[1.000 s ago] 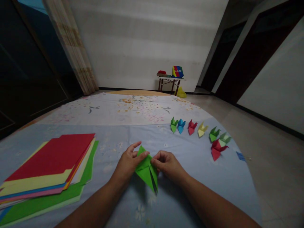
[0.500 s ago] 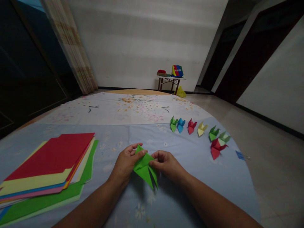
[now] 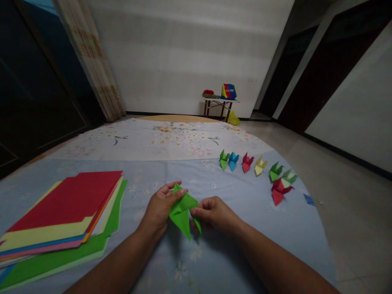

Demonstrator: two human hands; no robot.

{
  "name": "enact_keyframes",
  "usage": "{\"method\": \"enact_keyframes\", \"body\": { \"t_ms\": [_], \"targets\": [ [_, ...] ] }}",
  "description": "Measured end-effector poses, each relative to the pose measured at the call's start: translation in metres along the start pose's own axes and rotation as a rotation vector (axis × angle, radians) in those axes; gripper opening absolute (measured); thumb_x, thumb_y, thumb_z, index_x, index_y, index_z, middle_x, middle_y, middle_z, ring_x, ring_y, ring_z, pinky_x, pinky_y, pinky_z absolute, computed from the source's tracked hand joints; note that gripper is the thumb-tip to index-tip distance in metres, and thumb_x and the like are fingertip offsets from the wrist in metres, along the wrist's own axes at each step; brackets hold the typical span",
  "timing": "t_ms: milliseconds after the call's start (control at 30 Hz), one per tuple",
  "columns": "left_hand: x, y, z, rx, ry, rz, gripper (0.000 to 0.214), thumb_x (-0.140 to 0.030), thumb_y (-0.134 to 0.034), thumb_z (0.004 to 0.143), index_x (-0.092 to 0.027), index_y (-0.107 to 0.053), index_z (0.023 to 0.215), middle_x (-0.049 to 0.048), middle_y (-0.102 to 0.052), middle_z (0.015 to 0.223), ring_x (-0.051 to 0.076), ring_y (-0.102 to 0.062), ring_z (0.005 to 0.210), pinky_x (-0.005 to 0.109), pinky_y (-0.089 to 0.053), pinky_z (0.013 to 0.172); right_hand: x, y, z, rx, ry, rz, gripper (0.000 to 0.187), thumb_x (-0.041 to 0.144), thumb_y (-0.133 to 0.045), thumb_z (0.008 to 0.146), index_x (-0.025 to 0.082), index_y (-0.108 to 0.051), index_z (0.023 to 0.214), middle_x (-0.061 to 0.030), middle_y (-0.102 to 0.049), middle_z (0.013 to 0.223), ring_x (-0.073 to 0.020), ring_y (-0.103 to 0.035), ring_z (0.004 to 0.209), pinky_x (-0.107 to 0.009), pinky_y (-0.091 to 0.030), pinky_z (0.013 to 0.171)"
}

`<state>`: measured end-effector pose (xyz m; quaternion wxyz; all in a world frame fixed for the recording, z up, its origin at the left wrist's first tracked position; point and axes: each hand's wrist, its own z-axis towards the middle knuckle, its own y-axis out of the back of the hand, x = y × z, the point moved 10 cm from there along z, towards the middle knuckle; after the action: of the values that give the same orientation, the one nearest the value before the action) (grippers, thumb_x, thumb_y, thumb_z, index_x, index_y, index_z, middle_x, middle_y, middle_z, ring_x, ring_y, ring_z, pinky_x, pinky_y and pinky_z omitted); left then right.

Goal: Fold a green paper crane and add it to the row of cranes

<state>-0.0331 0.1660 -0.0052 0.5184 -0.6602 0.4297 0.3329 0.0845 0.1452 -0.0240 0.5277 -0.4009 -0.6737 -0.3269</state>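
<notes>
Both my hands hold a folded green paper piece [image 3: 183, 211] just above the light blue floral cloth [image 3: 214, 253]. My left hand [image 3: 159, 208] pinches its left side, thumb on top near the upper tip. My right hand [image 3: 212, 212] grips the right flap with curled fingers. The piece's pointed ends hang down toward me.
A stack of coloured paper sheets [image 3: 61, 216], red on top, lies at the left. A row of several finished folded paper figures [image 3: 257, 169] in green, blue, red and yellow sits at the right. A small table [image 3: 219, 107] with colourful items stands by the far wall.
Both hands have shifted slightly left with the green piece, and its right flap has been pulled further apart from the left one.
</notes>
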Motion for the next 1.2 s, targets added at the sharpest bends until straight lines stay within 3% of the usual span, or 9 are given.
{"method": "enact_keyframes", "body": {
  "t_ms": [100,233,367,467,533,633,700,967,1200],
  "targets": [
    [-0.002,0.004,0.001,-0.018,-0.010,-0.024,0.057,-0.019,-0.081,0.053,-0.014,-0.055,0.103,-0.0006,-0.067,0.065,0.011,-0.061,0.049,0.019,-0.048,0.048,0.001,-0.001,0.000,0.013,-0.015,-0.062,0.038,0.047,-0.062,0.071,0.011,-0.059,0.058,-0.0011,-0.060,0.049,-0.0038,-0.040,0.034,-0.017,-0.024,0.034],
    [-0.003,0.007,0.004,-0.012,-0.011,-0.029,0.059,-0.018,-0.081,0.053,-0.015,-0.055,0.106,-0.0012,-0.067,0.064,0.011,-0.061,0.048,0.019,-0.048,0.048,0.000,-0.006,-0.002,0.054,-0.015,-0.057,0.034,0.043,-0.063,0.071,0.012,-0.059,0.057,-0.0008,-0.060,0.049,-0.0054,-0.047,0.037,-0.016,-0.032,0.039],
    [-0.012,0.022,0.012,-0.086,-0.065,-0.056,0.053,-0.014,-0.079,0.055,-0.016,-0.057,0.103,-0.0006,-0.069,0.067,0.011,-0.063,0.050,0.019,-0.049,0.048,-0.016,-0.016,-0.008,0.147,-0.111,-0.063,0.029,0.040,-0.066,0.066,0.013,-0.059,0.057,0.0000,-0.062,0.052,-0.0085,-0.054,0.043,-0.019,-0.040,0.044],
    [-0.019,0.031,0.014,-0.126,-0.117,-0.091,0.048,-0.011,-0.078,0.055,-0.015,-0.058,0.099,0.0002,-0.069,0.069,0.011,-0.064,0.053,0.018,-0.050,0.051,-0.022,-0.012,-0.011,0.191,-0.163,-0.130,0.027,0.039,-0.069,0.064,0.013,-0.062,0.060,0.0000,-0.062,0.053,-0.0084,-0.054,0.043,-0.019,-0.040,0.044],
    [-0.018,0.028,0.013,-0.106,-0.116,-0.085,0.051,-0.012,-0.078,0.055,-0.016,-0.057,0.101,-0.0001,-0.069,0.069,0.011,-0.064,0.054,0.019,-0.051,0.052,-0.012,0.003,-0.008,0.115,-0.108,-0.116,0.031,0.042,-0.069,0.063,0.013,-0.061,0.062,-0.0002,-0.062,0.054,-0.0077,-0.052,0.043,-0.018,-0.039,0.043],
    [-0.010,0.013,0.007,-0.030,-0.080,-0.021,0.055,-0.018,-0.080,0.056,-0.016,-0.056,0.106,-0.0011,-0.068,0.067,0.011,-0.063,0.053,0.020,-0.050,0.052,0.012,0.047,-0.004,-0.234,0.024,-0.049,0.041,0.054,-0.061,0.069,0.013,-0.060,0.069,-0.0032,-0.064,0.064,-0.0077,-0.053,0.048,-0.017,-0.034,0.041],
    [-0.004,0.001,0.002,0.025,-0.056,0.031,0.056,-0.021,-0.080,0.056,-0.016,-0.056,0.106,-0.0012,-0.068,0.067,0.011,-0.062,0.051,0.020,-0.049,0.051,0.023,0.057,-0.003,-0.328,0.077,-0.047,0.043,0.056,-0.060,0.069,0.013,-0.060,0.074,-0.0060,-0.066,0.074,-0.0103,-0.057,0.057,-0.017,-0.035,0.042],
    [0.010,-0.016,-0.009,0.093,-0.009,0.099,0.054,-0.027,-0.081,0.053,-0.016,-0.059,0.102,0.0010,-0.070,0.071,0.015,-0.065,0.055,0.024,-0.049,0.053,0.022,0.024,0.002,-0.227,0.076,-0.075,0.040,0.052,-0.068,0.063,0.015,-0.054,0.058,0.0057,-0.047,0.044,-0.0045,-0.037,0.039,-0.019,-0.026,0.041],
    [0.014,-0.011,-0.004,0.091,0.009,0.001,0.050,-0.022,-0.077,0.058,-0.014,-0.059,0.103,0.0008,-0.069,0.065,0.012,-0.062,0.049,0.022,-0.048,0.050,0.011,0.020,-0.004,-0.161,0.036,0.005,0.028,0.039,-0.070,0.063,0.013,-0.062,0.069,0.0055,-0.053,0.050,-0.0039,-0.042,0.040,-0.017,-0.029,0.042]
  ]
}}
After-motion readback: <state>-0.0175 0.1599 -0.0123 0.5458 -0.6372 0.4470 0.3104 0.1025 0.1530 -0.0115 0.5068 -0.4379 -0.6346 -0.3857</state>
